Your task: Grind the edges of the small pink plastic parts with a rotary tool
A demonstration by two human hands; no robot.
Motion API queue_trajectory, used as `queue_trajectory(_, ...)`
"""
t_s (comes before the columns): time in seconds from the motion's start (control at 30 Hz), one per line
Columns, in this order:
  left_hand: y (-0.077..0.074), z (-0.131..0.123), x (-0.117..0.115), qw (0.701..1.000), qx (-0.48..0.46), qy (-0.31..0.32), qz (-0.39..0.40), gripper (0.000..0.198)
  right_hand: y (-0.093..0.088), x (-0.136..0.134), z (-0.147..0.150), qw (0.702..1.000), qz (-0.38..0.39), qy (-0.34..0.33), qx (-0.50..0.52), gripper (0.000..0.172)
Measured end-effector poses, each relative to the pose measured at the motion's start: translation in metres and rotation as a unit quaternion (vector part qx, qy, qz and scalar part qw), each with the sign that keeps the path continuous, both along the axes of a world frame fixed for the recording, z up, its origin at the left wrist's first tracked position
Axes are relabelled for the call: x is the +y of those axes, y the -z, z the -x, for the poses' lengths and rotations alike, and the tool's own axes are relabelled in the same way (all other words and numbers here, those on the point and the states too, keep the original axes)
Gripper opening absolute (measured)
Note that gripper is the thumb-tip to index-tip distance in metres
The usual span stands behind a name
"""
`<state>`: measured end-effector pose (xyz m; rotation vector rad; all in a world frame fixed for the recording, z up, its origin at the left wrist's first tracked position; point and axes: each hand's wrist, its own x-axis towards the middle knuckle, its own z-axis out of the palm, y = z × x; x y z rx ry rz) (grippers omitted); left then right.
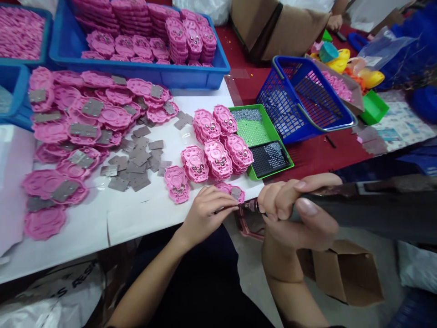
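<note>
My right hand (300, 207) is closed around a dark power screwdriver (378, 202), whose nose points left. Its tip meets the fingertips of my left hand (206, 212). The thumb and fingers of that hand pinch a thin dark tool (232, 207), possibly tweezers; its kind is not clear. Partly hidden behind the left fingers, a pink plastic part (225, 187) with a grey metal plate (236, 192) on it lies at the table edge. Just beyond stand stacks of pink parts (218, 157) bearing shiny screws. A single pink part (176, 184) lies left of them.
A green tray (290, 162) holds small screws and a black screw tray (261, 161). Loose metal plates (139, 157) and piled pink parts (78, 102) cover the left. Behind are a blue bin (143, 73), a blue basket (290, 102) and another person's hand (335, 22).
</note>
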<state>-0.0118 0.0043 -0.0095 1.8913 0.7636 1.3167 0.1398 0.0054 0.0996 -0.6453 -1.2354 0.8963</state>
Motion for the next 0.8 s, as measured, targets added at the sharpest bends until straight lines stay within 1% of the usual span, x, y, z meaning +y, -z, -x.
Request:
queue_trajectory(0.1, 0.001, 0.001, 0.0, 1.0, 0.012, -0.004, -0.008, 0.007, 0.0, -0.001, 0.004, 1.0, -0.009, 0.008, -0.022, 0.008)
queue_trajectory(0.27, 0.001, 0.004, 0.001, 0.999, 0.03, 0.008, -0.008, 0.012, 0.004, -0.003, 0.005, 0.999, -0.027, 0.01, -0.021, 0.015)
queue_trajectory(0.33, 0.002, 0.004, 0.001, 0.999, 0.041, 0.001, -0.012, 0.019, 0.008, -0.002, 0.004, 0.999, -0.023, 0.019, -0.026, 0.014)
queue_trajectory(0.4, 0.003, 0.002, 0.001, 0.997, 0.074, -0.019, -0.025, 0.033, 0.014, 0.002, 0.002, 0.998, -0.015, 0.051, -0.028, 0.011)
queue_trajectory(0.47, 0.004, -0.001, -0.001, 0.99, 0.13, -0.039, -0.042, 0.038, 0.021, 0.008, -0.001, 0.995, -0.001, 0.099, -0.019, 0.01)
queue_trajectory(0.53, 0.005, -0.005, -0.004, 0.978, 0.193, -0.056, -0.063, 0.031, 0.027, 0.016, -0.005, 0.99, 0.019, 0.143, -0.003, 0.01)
queue_trajectory(0.6, 0.005, -0.008, -0.006, 0.964, 0.238, -0.075, -0.091, 0.022, 0.031, 0.022, -0.009, 0.986, 0.032, 0.161, 0.004, 0.01)
queue_trajectory(0.7, 0.005, -0.01, -0.008, 0.952, 0.262, -0.1, -0.122, 0.016, 0.034, 0.027, -0.014, 0.985, 0.026, 0.172, -0.006, 0.009)
queue_trajectory(0.8, 0.004, -0.009, -0.008, 0.949, 0.266, -0.108, -0.134, 0.014, 0.034, 0.029, -0.014, 0.984, 0.023, 0.177, -0.014, 0.008)
